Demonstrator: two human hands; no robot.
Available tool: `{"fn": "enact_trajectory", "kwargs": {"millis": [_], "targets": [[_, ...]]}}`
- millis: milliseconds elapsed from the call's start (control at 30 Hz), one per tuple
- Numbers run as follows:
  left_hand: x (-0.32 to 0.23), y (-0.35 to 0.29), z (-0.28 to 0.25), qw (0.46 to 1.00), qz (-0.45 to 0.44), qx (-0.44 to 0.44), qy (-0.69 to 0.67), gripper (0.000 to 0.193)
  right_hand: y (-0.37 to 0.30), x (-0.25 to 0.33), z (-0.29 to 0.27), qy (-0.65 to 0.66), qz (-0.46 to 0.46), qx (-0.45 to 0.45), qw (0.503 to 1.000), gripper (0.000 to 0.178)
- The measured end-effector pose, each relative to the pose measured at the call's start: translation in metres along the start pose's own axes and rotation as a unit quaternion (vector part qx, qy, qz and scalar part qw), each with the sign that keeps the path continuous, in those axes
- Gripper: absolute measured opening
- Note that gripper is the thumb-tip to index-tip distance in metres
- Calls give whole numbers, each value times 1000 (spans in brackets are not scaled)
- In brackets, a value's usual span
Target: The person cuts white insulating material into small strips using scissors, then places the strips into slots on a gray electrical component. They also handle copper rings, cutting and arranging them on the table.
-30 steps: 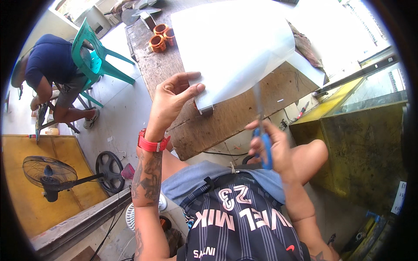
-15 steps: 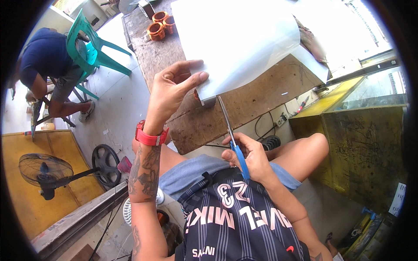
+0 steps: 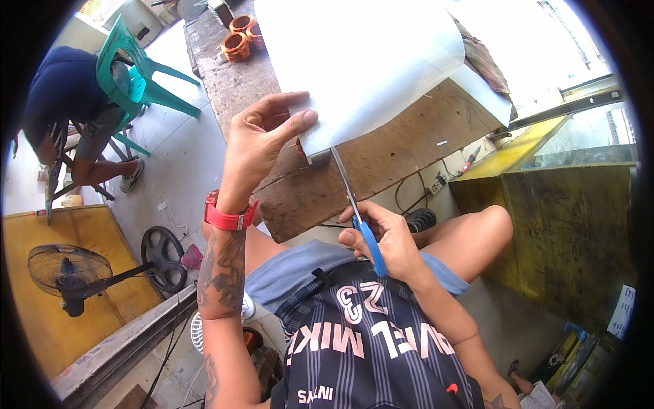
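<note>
A large white sheet [image 3: 368, 61] lies over the worn wooden bench [image 3: 300, 198]. My left hand [image 3: 269, 133] pinches its near left corner between thumb and fingers. In my right hand [image 3: 385, 242] is a pair of scissors [image 3: 371, 238] with blue handles, held low in front of my shirt. The blades point up and away, and their tips meet the sheet's near edge just right of my left hand. A small grey metal piece [image 3: 319, 159] shows at the bench under that corner, mostly covered by the sheet.
Several copper wire coils [image 3: 236, 47] stand at the bench's far left. A person [image 3: 71, 102] sits beside a green plastic chair [image 3: 129, 68] on the left. A standing fan [image 3: 70, 269] lies toward the lower left. To the right is a yellow glass-topped cabinet [image 3: 558, 225].
The whole view has shifted slightly, moving the bench and sheet a little to the left. Both hands keep their holds, and the scissor tips stay at the sheet's edge.
</note>
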State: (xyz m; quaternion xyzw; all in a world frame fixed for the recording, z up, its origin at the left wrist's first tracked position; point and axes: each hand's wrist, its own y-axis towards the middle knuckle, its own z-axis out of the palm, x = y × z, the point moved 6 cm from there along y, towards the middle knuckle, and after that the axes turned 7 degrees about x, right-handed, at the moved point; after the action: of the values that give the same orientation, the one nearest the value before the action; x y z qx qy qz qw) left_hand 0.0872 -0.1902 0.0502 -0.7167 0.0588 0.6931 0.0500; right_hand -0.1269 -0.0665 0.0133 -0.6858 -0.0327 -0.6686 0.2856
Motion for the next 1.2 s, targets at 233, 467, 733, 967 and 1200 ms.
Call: {"fn": "enact_trajectory", "kwargs": {"millis": [233, 467, 733, 967, 1200], "targets": [[-1, -1, -1, 1000, -4, -2, 7, 46, 1, -2, 0, -20, 28, 28, 999, 35], [-1, -2, -3, 1000, -3, 0, 20, 46, 2, -1, 3, -15, 23, 32, 999, 35], [-1, -1, -5, 999, 8, 11, 38, 48, 3, 1, 5, -27, 32, 30, 999, 30], [-50, -13, 9, 987, 77, 10, 140, 49, -16, 27, -3, -60, -65, -36, 995, 32], [-43, -65, 54, 998, 9, -3, -57, 59, -52, 21, -9, -175, -126, -67, 974, 47]]}}
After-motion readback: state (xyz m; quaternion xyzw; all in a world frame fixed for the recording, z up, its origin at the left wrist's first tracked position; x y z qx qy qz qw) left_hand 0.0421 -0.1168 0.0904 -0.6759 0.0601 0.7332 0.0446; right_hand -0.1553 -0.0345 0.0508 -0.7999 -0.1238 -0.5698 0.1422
